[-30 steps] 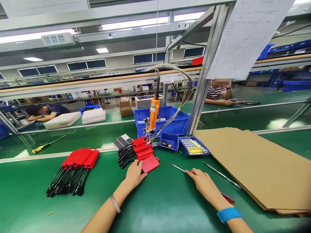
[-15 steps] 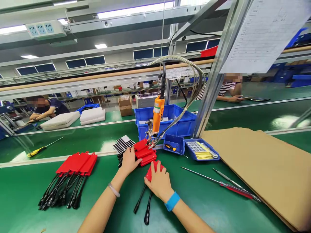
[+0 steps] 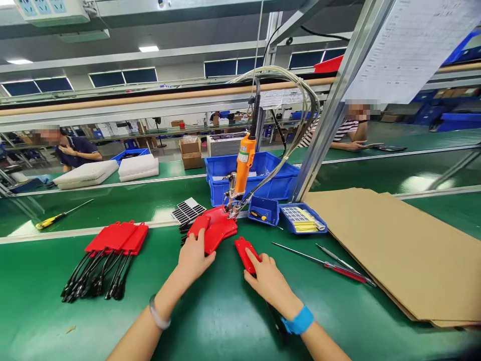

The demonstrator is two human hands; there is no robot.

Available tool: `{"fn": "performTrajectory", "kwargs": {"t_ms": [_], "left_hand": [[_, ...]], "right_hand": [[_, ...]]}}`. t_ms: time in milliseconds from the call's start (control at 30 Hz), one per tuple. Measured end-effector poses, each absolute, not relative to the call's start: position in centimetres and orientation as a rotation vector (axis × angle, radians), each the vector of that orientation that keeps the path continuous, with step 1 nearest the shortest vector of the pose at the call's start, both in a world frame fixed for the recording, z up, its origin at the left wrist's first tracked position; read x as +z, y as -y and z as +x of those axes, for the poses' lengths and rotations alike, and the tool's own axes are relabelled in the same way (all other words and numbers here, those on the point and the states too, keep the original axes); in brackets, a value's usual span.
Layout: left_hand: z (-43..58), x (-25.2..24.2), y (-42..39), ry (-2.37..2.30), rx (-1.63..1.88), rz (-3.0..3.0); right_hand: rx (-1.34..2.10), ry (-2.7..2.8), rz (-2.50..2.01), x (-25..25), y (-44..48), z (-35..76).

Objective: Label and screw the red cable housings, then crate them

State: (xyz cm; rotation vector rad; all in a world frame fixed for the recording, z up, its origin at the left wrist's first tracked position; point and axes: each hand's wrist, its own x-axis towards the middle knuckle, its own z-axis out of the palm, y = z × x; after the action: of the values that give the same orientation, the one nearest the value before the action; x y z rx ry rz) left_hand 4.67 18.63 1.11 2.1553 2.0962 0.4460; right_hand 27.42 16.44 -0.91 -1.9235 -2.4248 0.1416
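Note:
My right hand (image 3: 269, 282) grips a flat red plastic case (image 3: 246, 253) by its near part, index finger along its top and thumb at the side. Dark cables trail from this case under the wrist. My left hand (image 3: 193, 256) is closed on the nearest left piece of a pile of red cases (image 3: 220, 230), its fingertips on the red surface and thumb apart; the grip is partly hidden. Just behind the pile hangs an orange electric screwdriver (image 3: 243, 163), its tip end close to the cases. A sheet of black labels (image 3: 188, 209) lies beside the pile.
At left lie red cases (image 3: 116, 238) with black cables and a yellow screwdriver (image 3: 56, 219). Blue bins (image 3: 259, 213) stand behind. A red-handled screwdriver (image 3: 343, 273) and cardboard sheets (image 3: 398, 250) lie right. Two people sit across the benches.
My right hand has moved right and nearer with the red case, away from the pile. The piled cases have shifted and spread under my left hand. The view has tilted down slightly.

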Motion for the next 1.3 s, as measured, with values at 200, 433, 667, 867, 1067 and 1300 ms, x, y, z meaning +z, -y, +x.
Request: {"fn": "performTrajectory", "kwargs": {"t_ms": [200, 433, 667, 867, 1067, 1300], "left_hand": [[9.7, -0.9, -12.6, -2.132, 0.268, 2.116], [10.4, 1.6, -13.0, -2.129, 0.191, 2.148], [8.0, 0.0, -16.6, -2.219, 0.189, 2.063], [6.5, 0.4, -13.2, -2.266, 0.243, 2.052], [5.7, 0.3, -11.2, -2.064, 0.037, 2.186], [6.0, 1.9, -21.5, -1.950, 0.159, 2.462]], "right_hand": [[0.101, 2.387, -1.972, -1.7, -13.4, 28.3], [0.045, 2.363, -1.922, -1.3, -11.7, 29.0], [0.074, 2.578, -1.705, -0.5, -11.2, 23.6], [0.177, 2.664, -1.685, -1.2, -10.8, 23.6], [0.282, 2.660, -1.578, -1.9, -10.8, 27.2], [0.286, 2.323, -1.628, -4.3, -10.0, 32.3]]}}
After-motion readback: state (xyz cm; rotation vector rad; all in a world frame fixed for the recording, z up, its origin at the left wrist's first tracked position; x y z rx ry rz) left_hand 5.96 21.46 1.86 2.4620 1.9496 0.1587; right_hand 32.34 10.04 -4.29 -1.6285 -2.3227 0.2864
